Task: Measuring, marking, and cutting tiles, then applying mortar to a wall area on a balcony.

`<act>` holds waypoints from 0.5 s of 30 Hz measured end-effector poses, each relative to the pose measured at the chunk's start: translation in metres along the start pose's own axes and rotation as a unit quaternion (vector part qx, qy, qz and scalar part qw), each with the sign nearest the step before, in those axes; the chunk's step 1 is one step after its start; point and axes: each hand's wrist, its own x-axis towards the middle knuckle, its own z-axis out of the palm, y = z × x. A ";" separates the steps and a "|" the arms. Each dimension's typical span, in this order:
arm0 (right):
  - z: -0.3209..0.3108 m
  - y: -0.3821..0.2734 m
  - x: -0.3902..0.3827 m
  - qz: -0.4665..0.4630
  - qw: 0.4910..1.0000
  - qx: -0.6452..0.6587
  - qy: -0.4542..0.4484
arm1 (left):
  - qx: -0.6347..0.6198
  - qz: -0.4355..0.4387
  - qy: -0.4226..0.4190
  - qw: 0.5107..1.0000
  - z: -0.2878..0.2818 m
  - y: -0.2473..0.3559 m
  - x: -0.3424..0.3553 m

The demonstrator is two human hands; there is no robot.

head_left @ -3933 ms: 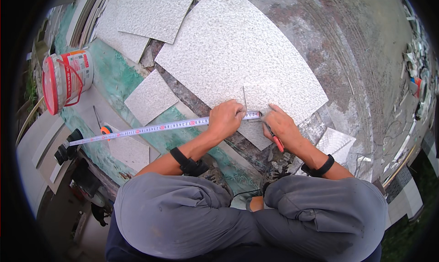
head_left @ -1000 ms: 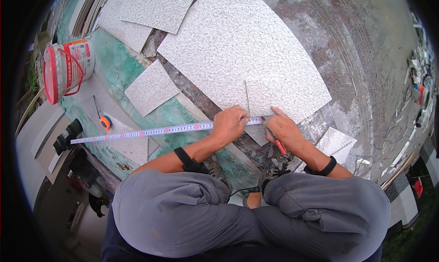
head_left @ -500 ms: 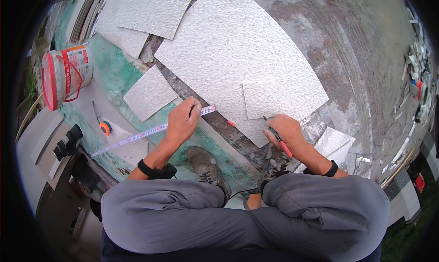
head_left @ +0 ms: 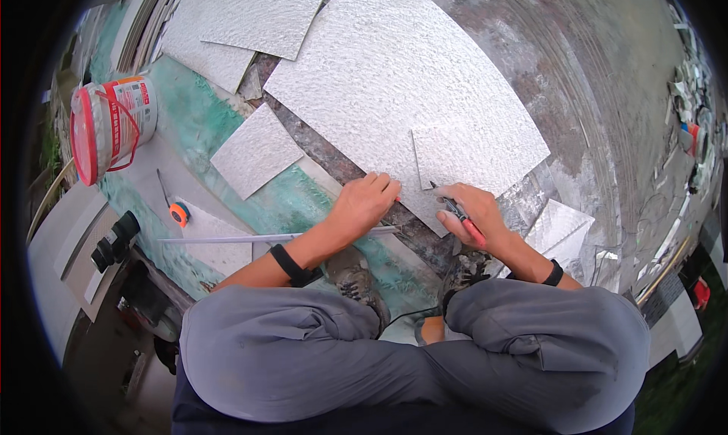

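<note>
Holding a pen (head_left: 473, 230) in the right hand (head_left: 479, 207), right of middle; reaching a red cap (head_left: 397, 200) with the left hand (head_left: 363, 202), can't tell if gripped. Pinch gently.

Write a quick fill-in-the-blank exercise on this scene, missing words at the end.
1. The marker is held in the person's ____ hand.
2. At the tips of the left hand, a small piece shows, coloured ____.
3. The wristband nearest that hand is coloured ____.
4. The bucket is toward the picture's ____ edge.

Missing words: right; red; black; left.
</note>
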 end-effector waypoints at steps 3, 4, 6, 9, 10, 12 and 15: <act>-0.004 -0.002 0.000 0.038 0.996 0.076 0.022 | 0.053 0.101 0.021 0.993 0.001 -0.008 0.017; -0.007 -0.002 -0.001 0.041 0.996 0.075 0.031 | 0.036 0.100 0.018 0.994 -0.001 -0.008 0.018; -0.020 -0.002 -0.006 0.180 0.958 0.225 0.003 | 0.021 0.107 0.011 0.994 -0.012 0.000 0.023; -0.042 -0.009 -0.011 0.253 0.895 0.367 0.009 | -0.194 -0.036 -0.065 0.978 -0.029 0.020 0.031; -0.044 -0.011 -0.014 0.231 0.900 0.367 0.032 | -0.279 -0.080 -0.093 0.952 -0.031 0.026 0.037; -0.051 -0.016 -0.020 0.223 0.904 0.361 0.042 | -0.355 -0.120 -0.128 0.918 -0.038 0.038 0.047; -0.055 -0.017 -0.032 0.210 0.909 0.355 0.058 | -0.362 -0.112 -0.164 0.911 -0.042 0.054 0.062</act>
